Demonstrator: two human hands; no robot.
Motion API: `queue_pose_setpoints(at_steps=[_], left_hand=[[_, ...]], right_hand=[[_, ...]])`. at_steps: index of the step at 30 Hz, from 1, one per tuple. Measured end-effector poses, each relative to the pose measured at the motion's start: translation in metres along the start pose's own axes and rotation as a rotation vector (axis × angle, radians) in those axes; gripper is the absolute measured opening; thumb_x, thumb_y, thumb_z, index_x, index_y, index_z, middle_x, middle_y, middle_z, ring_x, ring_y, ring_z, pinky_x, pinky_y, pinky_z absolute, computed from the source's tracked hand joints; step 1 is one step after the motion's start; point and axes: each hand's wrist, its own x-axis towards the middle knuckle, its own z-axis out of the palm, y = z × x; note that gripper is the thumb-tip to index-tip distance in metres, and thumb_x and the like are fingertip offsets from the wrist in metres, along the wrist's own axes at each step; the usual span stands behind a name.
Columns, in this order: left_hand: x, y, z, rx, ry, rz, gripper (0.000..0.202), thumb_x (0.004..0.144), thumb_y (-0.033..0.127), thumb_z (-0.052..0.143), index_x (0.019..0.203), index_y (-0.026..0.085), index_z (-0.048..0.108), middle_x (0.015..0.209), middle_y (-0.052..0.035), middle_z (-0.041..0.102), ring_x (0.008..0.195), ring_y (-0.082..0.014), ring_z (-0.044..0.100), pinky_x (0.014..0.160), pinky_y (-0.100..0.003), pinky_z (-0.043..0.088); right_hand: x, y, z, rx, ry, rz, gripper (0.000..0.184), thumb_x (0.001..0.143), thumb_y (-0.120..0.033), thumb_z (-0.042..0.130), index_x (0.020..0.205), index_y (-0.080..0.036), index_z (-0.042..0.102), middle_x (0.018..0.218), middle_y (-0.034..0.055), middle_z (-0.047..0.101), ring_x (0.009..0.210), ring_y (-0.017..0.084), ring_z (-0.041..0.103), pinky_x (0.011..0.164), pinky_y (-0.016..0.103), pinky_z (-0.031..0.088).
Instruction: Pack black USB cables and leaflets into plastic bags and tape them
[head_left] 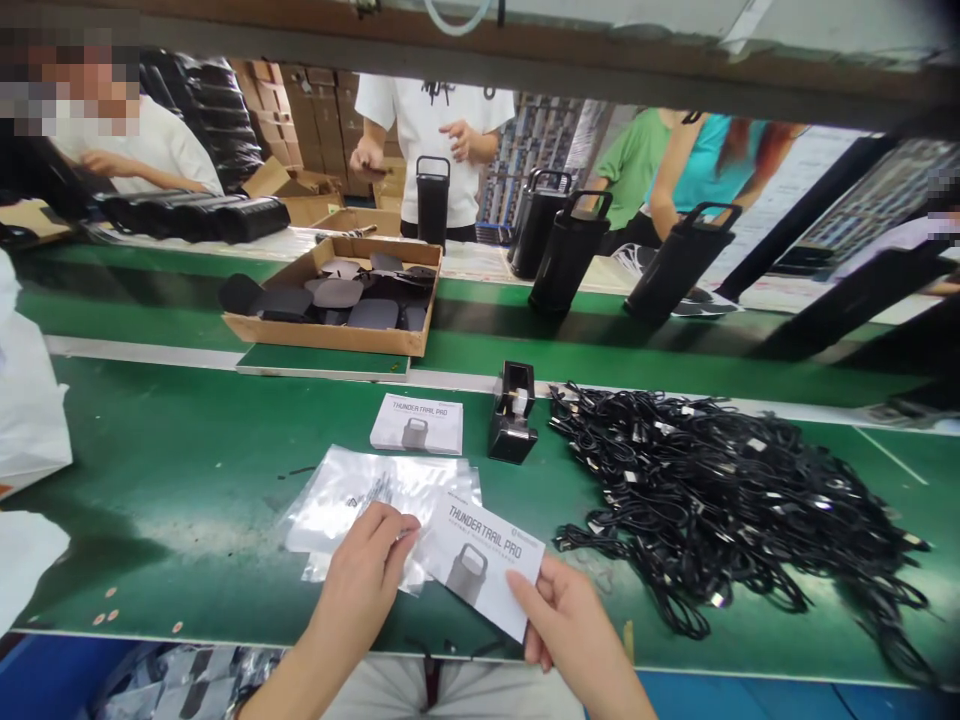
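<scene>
My right hand (564, 608) grips a printed leaflet (480, 565) marked "THUNDER TRAIL PRO", thumb on its front and fingers behind. Over a pile of clear plastic bags (322, 510), my left hand (371, 555) has thumb and fingertips pinched together; a bit of clear plastic seems to be between them. The leaflet's left edge lies close to those fingertips. Behind the bags rests a stack of the same leaflets (417, 424). Just right of that stack stands a black tape dispenser (513, 412).
A heap of black cables (720, 500) covers the right of the green bench. A cardboard tray (330, 336) of dark rounded pieces sits farther back. Black speakers with handles (568, 255) stand along the far strip. Several people work across the bench, under an overhead beam (480, 60).
</scene>
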Motion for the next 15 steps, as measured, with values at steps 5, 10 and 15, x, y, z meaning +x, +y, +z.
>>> queue_pose_setpoints(at_steps=[5,10,15], left_hand=[[-0.001,-0.001,0.003,-0.01,-0.003,0.012,0.014,0.085,0.026,0.045,0.085,0.018,0.057,0.081,-0.0022,0.053,0.07,-0.0117,0.057,0.063,-0.023,0.048],[0.0,0.002,0.001,0.026,-0.034,0.039,0.016,0.082,0.032,0.05,0.087,0.018,0.058,0.08,-0.0032,0.054,0.074,-0.015,0.055,0.065,-0.027,0.048],[0.002,0.003,0.001,0.04,-0.071,0.045,0.019,0.084,0.029,0.045,0.077,0.017,0.058,0.076,-0.0039,0.053,0.072,-0.0161,0.053,0.064,-0.03,0.047]], right_hand=[[0.001,-0.003,-0.006,-0.053,-0.134,0.045,0.037,0.073,-0.044,0.051,0.087,-0.008,0.049,0.046,-0.0033,0.046,0.032,0.005,0.038,0.03,0.013,0.026],[0.004,-0.008,-0.007,-0.084,-0.111,-0.021,0.032,0.077,-0.041,0.048,0.085,-0.009,0.052,0.047,-0.0048,0.043,0.032,0.004,0.037,0.03,0.013,0.022],[0.002,-0.012,-0.005,-0.042,-0.178,-0.022,0.037,0.079,-0.044,0.046,0.086,-0.008,0.052,0.044,-0.003,0.046,0.034,0.004,0.04,0.035,0.012,0.029]])
